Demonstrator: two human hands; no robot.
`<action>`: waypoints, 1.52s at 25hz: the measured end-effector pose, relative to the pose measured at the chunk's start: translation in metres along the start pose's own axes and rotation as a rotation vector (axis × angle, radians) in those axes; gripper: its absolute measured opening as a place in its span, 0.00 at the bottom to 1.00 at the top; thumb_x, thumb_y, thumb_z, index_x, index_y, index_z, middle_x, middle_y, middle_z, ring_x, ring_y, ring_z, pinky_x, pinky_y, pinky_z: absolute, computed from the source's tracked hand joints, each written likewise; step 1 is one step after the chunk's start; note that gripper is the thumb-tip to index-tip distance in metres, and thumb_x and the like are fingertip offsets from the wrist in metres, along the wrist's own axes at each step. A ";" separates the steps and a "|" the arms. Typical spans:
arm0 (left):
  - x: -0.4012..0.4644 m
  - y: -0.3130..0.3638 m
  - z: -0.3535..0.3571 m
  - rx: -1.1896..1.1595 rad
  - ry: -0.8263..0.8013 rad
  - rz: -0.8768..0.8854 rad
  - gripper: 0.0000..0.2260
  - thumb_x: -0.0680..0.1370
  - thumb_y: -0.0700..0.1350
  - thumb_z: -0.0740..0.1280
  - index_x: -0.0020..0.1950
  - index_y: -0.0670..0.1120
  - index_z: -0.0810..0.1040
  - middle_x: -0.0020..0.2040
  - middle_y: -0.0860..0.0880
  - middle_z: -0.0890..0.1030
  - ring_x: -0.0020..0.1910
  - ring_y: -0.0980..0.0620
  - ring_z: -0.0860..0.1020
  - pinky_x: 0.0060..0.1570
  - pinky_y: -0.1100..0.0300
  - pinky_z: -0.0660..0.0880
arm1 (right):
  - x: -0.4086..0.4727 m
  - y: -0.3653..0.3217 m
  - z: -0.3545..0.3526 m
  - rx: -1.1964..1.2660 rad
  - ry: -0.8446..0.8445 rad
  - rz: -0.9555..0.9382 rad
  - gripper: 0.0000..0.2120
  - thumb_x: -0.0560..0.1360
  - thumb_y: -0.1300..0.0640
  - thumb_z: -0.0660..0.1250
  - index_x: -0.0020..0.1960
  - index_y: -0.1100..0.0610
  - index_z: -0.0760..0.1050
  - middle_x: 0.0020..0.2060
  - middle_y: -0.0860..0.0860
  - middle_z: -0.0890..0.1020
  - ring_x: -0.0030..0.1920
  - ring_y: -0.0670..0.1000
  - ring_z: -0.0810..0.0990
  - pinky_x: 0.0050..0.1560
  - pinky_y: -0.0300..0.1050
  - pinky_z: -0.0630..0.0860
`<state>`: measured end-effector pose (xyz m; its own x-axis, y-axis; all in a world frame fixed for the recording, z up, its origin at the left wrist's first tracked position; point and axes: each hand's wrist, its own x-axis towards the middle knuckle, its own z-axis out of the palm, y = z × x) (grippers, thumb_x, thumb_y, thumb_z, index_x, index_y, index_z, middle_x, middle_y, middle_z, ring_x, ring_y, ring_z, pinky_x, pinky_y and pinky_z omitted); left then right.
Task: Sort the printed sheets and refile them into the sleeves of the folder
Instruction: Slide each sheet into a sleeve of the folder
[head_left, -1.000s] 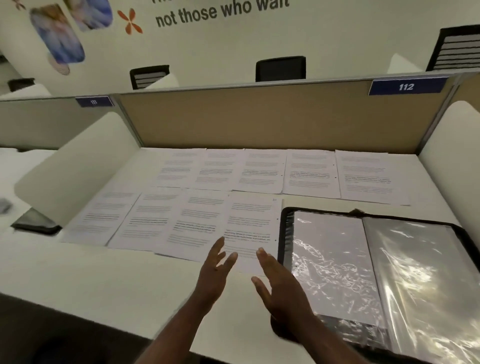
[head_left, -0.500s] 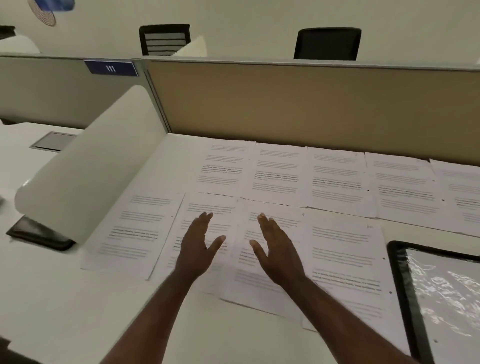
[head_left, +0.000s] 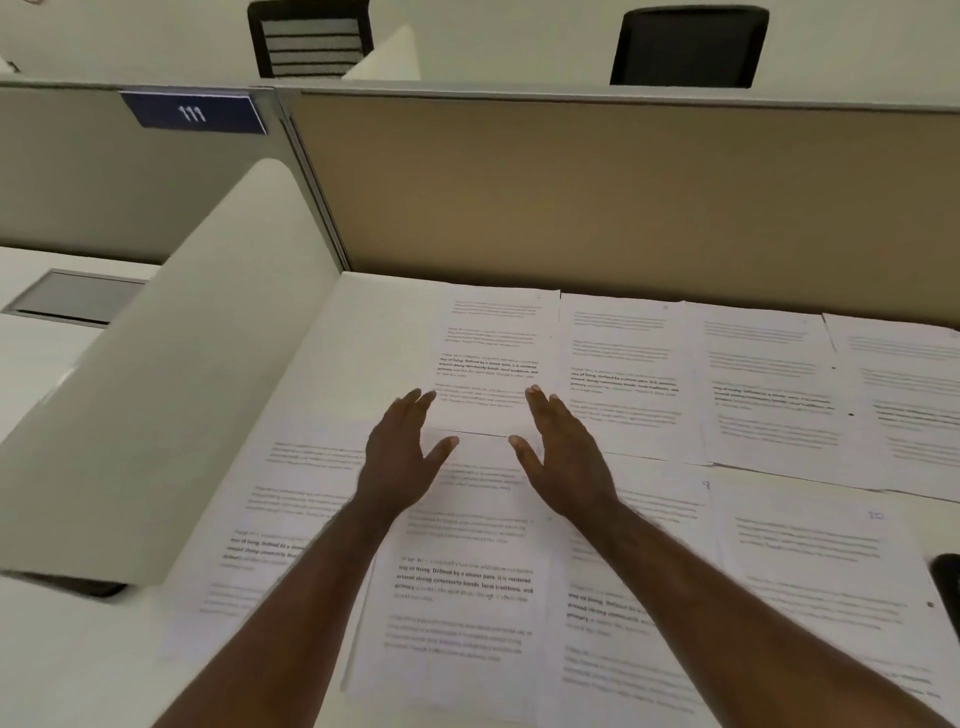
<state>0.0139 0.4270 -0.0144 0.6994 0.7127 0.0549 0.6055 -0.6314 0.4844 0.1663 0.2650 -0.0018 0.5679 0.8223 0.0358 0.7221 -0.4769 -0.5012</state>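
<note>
The flat white table (head_left: 363, 332) ends at a tall tan cloth wall (head_left: 623, 197) at the back and a curved white side panel (head_left: 171, 374) on the left, with a strip of bare table between that panel and the papers. The thin white printed sheets (head_left: 623, 374) lie flat on the table in two rows, side by side, some edges overlapping a little. Each sheet has grey lines of small text and a few darker bold lines. The back row touches the foot of the tan wall, and the front row runs toward the near edge. The left hand (head_left: 397, 457) and the right hand (head_left: 563, 457) hover near each other above the spot where the far-left back sheet (head_left: 488, 353) meets a front sheet (head_left: 467, 582). Neither grip holds anything: the fingers are straight, the thumbs point inward, and I cannot tell if the fingertips touch the paper. A bit of the black folder edge (head_left: 948, 587) shows at the far right, beside the front row. A blue tag with the number 111 (head_left: 195, 111) sits on the grey divider, and two black chairs (head_left: 685, 47) stand behind the wall.
</note>
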 end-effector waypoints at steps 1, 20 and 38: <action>0.010 -0.002 0.003 0.016 -0.001 -0.006 0.31 0.77 0.57 0.67 0.77 0.47 0.63 0.76 0.47 0.65 0.76 0.46 0.61 0.73 0.47 0.61 | 0.010 0.001 0.003 -0.007 -0.001 0.017 0.31 0.81 0.43 0.54 0.79 0.52 0.48 0.78 0.47 0.53 0.78 0.50 0.51 0.75 0.46 0.51; 0.128 0.015 0.036 -0.091 -0.048 -0.359 0.37 0.69 0.52 0.77 0.71 0.43 0.64 0.68 0.42 0.67 0.66 0.40 0.68 0.65 0.47 0.67 | 0.111 0.014 0.050 -0.092 -0.130 0.167 0.30 0.81 0.47 0.57 0.77 0.59 0.53 0.78 0.55 0.52 0.78 0.55 0.48 0.75 0.49 0.50; 0.109 -0.001 -0.018 -0.698 0.249 -0.258 0.06 0.79 0.46 0.68 0.54 0.48 0.77 0.51 0.54 0.82 0.48 0.53 0.82 0.47 0.57 0.79 | 0.107 0.006 0.020 0.200 -0.030 0.235 0.33 0.79 0.48 0.62 0.77 0.60 0.54 0.77 0.55 0.57 0.77 0.53 0.55 0.74 0.45 0.53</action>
<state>0.0824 0.5104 0.0074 0.4131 0.9104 0.0203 0.3007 -0.1574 0.9406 0.2239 0.3560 -0.0183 0.6963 0.7067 -0.1253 0.4781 -0.5869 -0.6534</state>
